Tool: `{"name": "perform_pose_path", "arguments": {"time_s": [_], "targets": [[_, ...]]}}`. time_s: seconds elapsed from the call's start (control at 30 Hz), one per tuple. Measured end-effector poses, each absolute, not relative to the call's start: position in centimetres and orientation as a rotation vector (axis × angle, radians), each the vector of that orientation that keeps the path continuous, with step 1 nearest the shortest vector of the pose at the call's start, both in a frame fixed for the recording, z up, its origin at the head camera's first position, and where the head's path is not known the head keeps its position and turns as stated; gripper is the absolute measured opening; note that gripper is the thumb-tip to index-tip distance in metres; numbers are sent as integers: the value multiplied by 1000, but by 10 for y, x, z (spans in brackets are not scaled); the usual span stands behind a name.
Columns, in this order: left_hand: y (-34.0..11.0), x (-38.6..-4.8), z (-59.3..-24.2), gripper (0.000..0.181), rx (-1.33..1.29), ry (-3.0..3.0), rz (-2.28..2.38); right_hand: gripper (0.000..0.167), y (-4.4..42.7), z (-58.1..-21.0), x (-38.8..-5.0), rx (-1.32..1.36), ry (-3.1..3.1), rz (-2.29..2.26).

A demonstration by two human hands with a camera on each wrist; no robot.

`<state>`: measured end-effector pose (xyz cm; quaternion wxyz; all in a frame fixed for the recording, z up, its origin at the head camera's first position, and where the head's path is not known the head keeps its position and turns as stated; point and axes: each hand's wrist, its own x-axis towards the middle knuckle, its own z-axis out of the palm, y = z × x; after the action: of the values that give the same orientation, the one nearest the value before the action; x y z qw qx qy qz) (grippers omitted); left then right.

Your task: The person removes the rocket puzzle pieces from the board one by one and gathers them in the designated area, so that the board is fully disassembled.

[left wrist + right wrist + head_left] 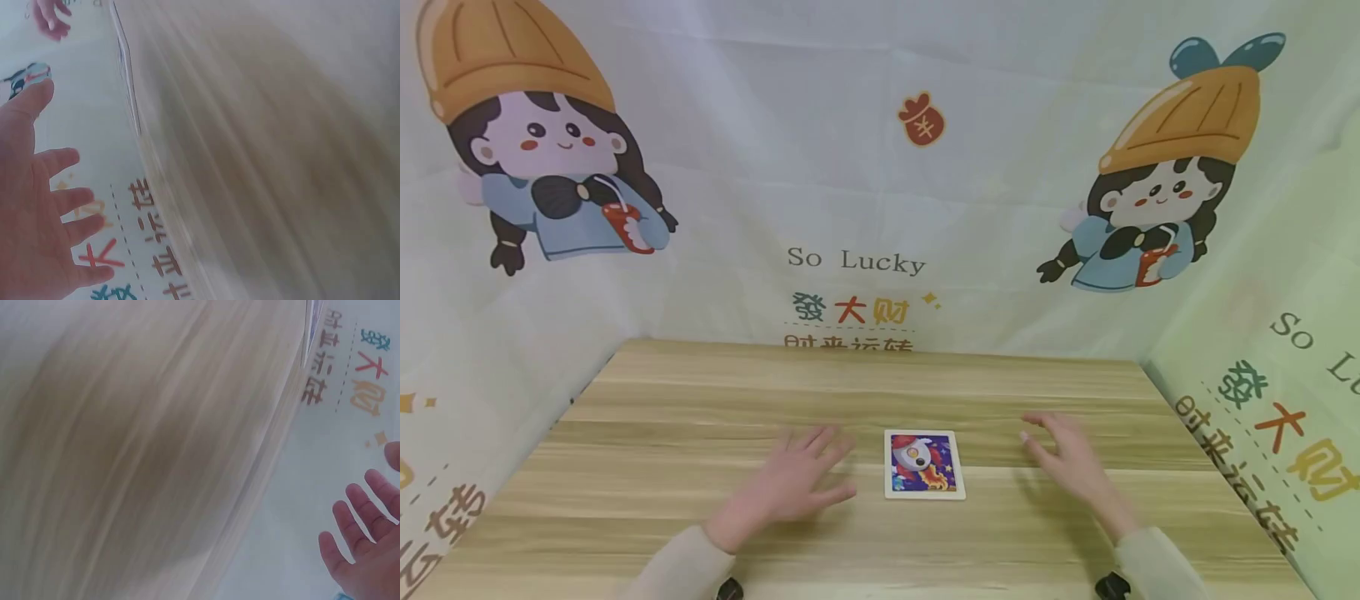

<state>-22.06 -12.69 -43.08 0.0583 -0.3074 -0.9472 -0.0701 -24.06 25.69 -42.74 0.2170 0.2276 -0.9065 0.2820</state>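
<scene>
A square picture card (923, 465) with a white border lies flat on the wooden table (737, 375). It shows a cartoon rocket with flames on a purple ground; whether it is one card or a thin board I cannot tell. Left of it, apart from it, my left hand (793, 477) spreads its fingers, slightly blurred. On the other side, farther off, hovers my right hand (1067, 462) with thumb and fingers apart. Both hands hold nothing. In the left wrist view the left fingers (75, 194) are spread; the right wrist view shows the right fingers (353, 525) extended.
A pale cloth (730, 167) with cartoon figures and lettering hangs behind the table and along both sides. Dark wrist straps (1112, 586) show below both light sleeves (1157, 567) at the front.
</scene>
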Motion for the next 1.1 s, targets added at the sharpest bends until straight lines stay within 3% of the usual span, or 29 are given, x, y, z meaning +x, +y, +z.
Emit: {"name": "perform_pose_path", "arguments": {"time_s": [0.83,1.1], "targets": [[-88,-207,-436,60,-1340,-2896,-96,20,202,-430,-271,580,-2807,1128],[-78,-206,-436,60,-1412,-2843,-29,19,182,-433,-284,760,-2831,1087]]}}
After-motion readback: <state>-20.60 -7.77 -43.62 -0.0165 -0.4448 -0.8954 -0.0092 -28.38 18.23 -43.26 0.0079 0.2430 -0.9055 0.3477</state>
